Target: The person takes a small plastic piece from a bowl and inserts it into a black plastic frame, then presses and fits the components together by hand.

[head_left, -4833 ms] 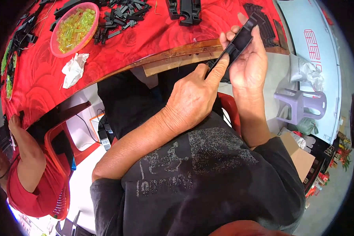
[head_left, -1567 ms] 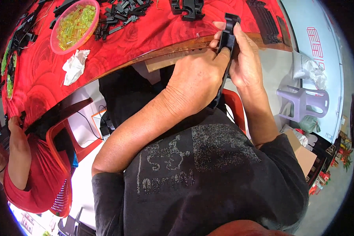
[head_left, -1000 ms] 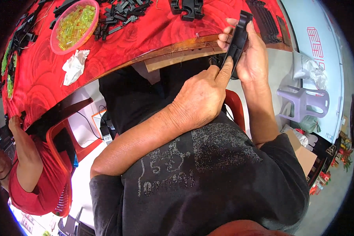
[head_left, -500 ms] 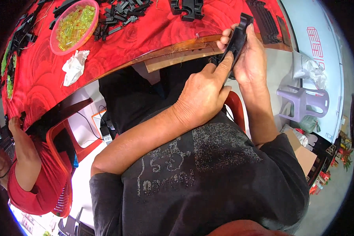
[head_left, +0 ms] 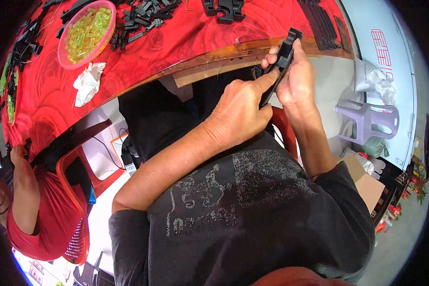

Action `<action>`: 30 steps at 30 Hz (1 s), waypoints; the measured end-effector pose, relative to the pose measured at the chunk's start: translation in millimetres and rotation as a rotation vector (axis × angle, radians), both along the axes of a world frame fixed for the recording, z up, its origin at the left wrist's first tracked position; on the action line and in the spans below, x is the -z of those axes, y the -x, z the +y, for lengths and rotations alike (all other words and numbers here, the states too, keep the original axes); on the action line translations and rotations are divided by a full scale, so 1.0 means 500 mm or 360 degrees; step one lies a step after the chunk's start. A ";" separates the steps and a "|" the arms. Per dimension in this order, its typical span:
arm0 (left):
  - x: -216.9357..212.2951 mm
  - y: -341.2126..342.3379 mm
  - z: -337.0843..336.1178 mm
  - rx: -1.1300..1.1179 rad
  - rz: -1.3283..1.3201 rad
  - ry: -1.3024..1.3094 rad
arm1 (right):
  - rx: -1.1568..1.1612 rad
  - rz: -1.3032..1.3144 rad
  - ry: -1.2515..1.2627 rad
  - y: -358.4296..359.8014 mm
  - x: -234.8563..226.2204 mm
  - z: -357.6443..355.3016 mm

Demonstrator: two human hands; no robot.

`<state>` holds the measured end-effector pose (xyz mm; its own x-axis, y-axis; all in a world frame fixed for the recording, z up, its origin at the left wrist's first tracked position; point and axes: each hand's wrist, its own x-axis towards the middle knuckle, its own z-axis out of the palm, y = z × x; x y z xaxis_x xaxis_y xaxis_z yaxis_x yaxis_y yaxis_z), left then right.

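A long, narrow black plastic part [head_left: 284,51] slants between my two hands in front of the table edge. Its upper end has a hooked, notched shape. My right hand [head_left: 298,83] cradles it, fingers curled behind and the thumb along its right side near the top. Lower down, my left hand [head_left: 245,107] grips the bottom end, with its index finger laid along the part's face. The left fingers cover much of the lower half, and whether a small piece sits under the fingertip is hidden.
On the red rose-patterned table lie a pink bowl [head_left: 101,53] of yellow-green clear pieces, small black pieces [head_left: 145,16], a larger black part [head_left: 226,10], long black strips [head_left: 321,24] and crumpled tissue [head_left: 88,85]. A co-worker's arm [head_left: 26,190] is at left; a purple stool [head_left: 364,125] stands right.
Both hands and the black part have shifted slightly down and to the left. My left index finger still lies on the part.
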<state>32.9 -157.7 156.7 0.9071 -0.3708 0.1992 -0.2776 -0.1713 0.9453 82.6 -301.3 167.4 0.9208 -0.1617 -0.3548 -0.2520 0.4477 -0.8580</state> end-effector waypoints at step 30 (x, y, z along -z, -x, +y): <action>0.019 0.022 -0.007 -0.0107 0.0002 -0.0111 | -0.0071 -0.0088 -0.0019 0.003 -0.001 -0.003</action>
<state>21.8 -161.2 147.3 0.9307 -0.3218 0.1739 -0.2620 -0.2547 0.9308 81.1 -302.9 167.8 0.9453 -0.1159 -0.3049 -0.2245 0.4470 -0.8659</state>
